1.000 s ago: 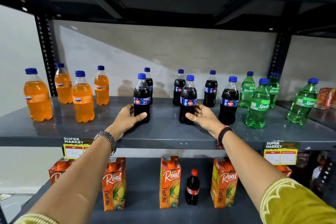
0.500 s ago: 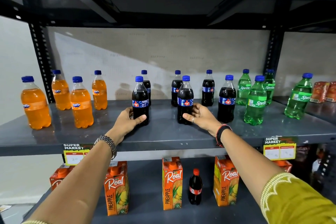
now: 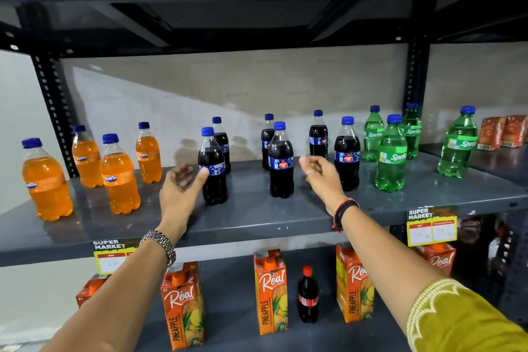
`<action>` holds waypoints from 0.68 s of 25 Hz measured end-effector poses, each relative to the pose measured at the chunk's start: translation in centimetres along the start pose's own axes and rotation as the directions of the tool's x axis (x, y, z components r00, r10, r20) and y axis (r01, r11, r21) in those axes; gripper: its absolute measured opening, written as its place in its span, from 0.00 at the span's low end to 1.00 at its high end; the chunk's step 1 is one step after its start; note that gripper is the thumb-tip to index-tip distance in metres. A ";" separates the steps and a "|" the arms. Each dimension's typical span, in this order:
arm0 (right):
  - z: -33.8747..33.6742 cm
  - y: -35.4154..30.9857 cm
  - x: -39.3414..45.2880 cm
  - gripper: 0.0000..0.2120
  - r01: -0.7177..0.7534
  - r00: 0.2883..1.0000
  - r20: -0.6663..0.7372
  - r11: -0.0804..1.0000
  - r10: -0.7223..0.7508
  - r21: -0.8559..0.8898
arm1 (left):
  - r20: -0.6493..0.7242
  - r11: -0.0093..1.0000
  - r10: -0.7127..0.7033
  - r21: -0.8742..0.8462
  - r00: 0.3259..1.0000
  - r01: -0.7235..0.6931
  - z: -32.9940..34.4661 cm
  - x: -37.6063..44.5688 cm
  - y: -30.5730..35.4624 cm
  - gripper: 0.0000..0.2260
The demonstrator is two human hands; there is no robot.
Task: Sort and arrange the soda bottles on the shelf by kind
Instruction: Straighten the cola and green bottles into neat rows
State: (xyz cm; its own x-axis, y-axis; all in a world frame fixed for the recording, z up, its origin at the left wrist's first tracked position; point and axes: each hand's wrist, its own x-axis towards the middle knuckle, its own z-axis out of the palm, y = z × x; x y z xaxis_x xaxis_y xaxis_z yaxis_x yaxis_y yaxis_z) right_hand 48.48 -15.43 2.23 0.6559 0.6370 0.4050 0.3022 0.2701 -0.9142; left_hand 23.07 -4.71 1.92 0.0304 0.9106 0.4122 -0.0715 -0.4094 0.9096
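Soda bottles stand in three groups on the grey middle shelf [image 3: 257, 217]: several orange Fanta bottles [image 3: 120, 177] at the left, several dark cola bottles in the middle, several green Sprite bottles [image 3: 391, 154] at the right. My left hand [image 3: 178, 188] hovers open just left of the front-left cola bottle [image 3: 213, 168], its thumb close to the label. My right hand [image 3: 321, 174] is open in the gap between the front-middle cola bottle [image 3: 281, 161] and the front-right cola bottle [image 3: 347, 156]. Neither hand holds a bottle.
One Sprite bottle [image 3: 458, 143] stands apart at the far right, near red cartons [image 3: 503, 131]. The lower shelf holds orange pineapple juice cartons [image 3: 271, 291] and a small red-capped cola bottle [image 3: 308, 294]. Price tags [image 3: 431, 226] hang on the shelf edge. Black uprights [image 3: 54, 111] frame the bay.
Both hands have let go of the two front cola bottles and lifted slightly away, fingers spread. The bottles stay standing. The view has tilted a little upward.
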 end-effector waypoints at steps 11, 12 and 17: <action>-13.9 -0.3 -2.0 0.10 0.403 0.736 -0.484 0.881 -0.474 -0.250 | -0.015 0.886 0.463 0.040 0.886 -0.462 9.4 -11.1 2.4 0.04; -15.5 -0.3 -1.5 0.08 0.408 0.739 -0.457 0.868 -0.495 -0.282 | 0.090 0.887 0.458 0.021 0.884 -0.461 12.0 -12.2 2.6 0.06; -19.8 0.4 1.5 0.32 0.240 0.960 -0.042 0.891 -0.276 -0.385 | 0.436 0.982 0.128 0.072 0.891 -0.177 23.5 -12.4 3.5 0.29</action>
State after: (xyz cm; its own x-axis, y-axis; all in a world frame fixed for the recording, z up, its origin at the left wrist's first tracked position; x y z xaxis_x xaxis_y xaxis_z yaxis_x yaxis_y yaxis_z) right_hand 63.27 -28.64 2.81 0.5749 0.5070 0.6422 0.6929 0.1158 -0.7117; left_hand 45.88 -18.78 1.23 0.4524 0.7337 0.5070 -0.0034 -0.5670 0.8237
